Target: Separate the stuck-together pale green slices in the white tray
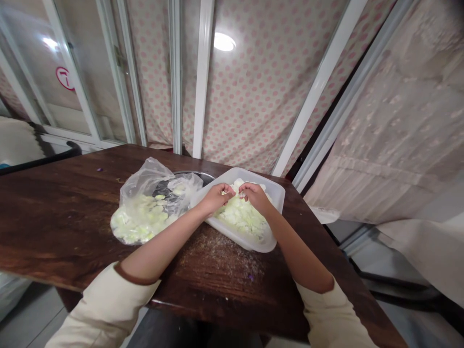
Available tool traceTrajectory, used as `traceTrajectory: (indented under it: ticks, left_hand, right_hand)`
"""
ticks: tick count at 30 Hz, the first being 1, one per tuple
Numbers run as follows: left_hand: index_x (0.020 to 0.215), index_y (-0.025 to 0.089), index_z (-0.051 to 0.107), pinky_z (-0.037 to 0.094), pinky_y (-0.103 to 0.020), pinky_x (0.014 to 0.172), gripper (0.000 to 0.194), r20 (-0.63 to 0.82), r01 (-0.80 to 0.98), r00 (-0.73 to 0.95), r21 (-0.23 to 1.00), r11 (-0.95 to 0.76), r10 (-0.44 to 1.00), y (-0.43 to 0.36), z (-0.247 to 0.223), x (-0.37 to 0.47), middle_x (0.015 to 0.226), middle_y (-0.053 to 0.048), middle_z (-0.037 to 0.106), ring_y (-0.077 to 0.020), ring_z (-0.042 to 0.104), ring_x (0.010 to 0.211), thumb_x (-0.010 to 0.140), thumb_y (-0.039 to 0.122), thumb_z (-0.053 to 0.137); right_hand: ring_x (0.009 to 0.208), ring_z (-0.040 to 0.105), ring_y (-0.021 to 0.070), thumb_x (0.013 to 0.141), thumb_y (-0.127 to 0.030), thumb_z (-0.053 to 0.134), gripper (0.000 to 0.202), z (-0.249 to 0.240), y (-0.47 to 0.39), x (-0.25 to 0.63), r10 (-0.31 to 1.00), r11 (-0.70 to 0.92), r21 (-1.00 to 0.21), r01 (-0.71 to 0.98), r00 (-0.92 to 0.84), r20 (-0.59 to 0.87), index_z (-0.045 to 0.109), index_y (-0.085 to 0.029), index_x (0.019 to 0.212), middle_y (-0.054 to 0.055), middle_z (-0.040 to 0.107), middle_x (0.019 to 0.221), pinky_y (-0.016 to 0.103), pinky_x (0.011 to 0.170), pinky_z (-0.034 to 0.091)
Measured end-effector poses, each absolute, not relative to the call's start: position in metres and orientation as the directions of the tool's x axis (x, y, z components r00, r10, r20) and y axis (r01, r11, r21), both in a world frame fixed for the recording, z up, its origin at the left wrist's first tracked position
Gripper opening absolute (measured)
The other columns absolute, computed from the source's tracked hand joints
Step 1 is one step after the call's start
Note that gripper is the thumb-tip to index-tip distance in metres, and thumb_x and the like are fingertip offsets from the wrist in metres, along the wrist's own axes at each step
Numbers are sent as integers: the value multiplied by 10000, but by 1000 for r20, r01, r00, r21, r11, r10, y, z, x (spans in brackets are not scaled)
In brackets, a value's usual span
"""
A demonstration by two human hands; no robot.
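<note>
Both hands are over a white plastic tub (279, 193) holding a heap of thin, pale green-white pieces (242, 220), perhaps petals; their exact kind cannot be told. My left hand (219, 197) is closed in a pinch above the heap, at the tub's left side. Facing it, with a small gap between, my right hand (254, 197) is pinched too. Whatever lies between the fingertips is too small and blurred to name. Left of the tub, a clear plastic bag (143, 186) lies crumpled with more pale yellow-green pieces (139, 220) in it.
A dark round metal tray or bowl (195, 175) shows partly behind the bag and tub. The dark brown wooden table (65, 208) has fine crumbs (221, 251) scattered near its front. Behind it stand white-framed glass panels (201, 82) with a pink-dotted curtain (253, 96).
</note>
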State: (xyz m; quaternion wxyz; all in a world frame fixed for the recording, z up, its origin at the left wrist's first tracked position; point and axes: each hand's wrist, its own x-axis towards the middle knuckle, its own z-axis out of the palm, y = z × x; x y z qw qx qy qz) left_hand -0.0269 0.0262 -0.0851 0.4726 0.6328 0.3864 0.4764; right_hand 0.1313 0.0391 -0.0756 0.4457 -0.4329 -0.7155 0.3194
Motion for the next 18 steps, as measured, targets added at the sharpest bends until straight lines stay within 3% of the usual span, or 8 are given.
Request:
traceTrajectory:
  ticks: [3,7,12,18]
  left_hand:
    - [698,158,485,282,-182,443,201,272,74,249,952,-298,929,25,-84,-26,560,59,436,-39,360,429,681,339,572]
    - [705,155,491,285,-182,447,191,293,94,230,943,-320,928,27,-85,-26,569,53,451,-42,366,434,697,333,559]
    - [806,155,508,293,-186,448,237,262,99,143,956,-277,954,28,-86,-28,533,57,446,-53,384,428,683,337,597]
    - [884,147,527,314,-191,459,376,246,115,104,959,-257,964,28,-86,-29,541,52,454,-60,407,449,614,367,668]
  right_hand:
    - [540,461,105,745,-346,436,227,-74,35,129,892,429,-835,344,-310,330,546,-170,653,5,533,608,241,510,368]
    - [489,393,91,734,-418,493,298,-73,34,130,864,500,-736,455,-315,392,512,-171,569,-16,476,514,235,476,324]
    - [515,449,108,730,-406,488,252,-75,38,131,873,483,-784,390,-285,397,567,-176,663,7,552,600,246,484,360]
    - [534,472,116,721,-301,475,206,-78,39,132,875,484,-749,453,-277,397,629,-168,754,13,574,613,256,513,385]
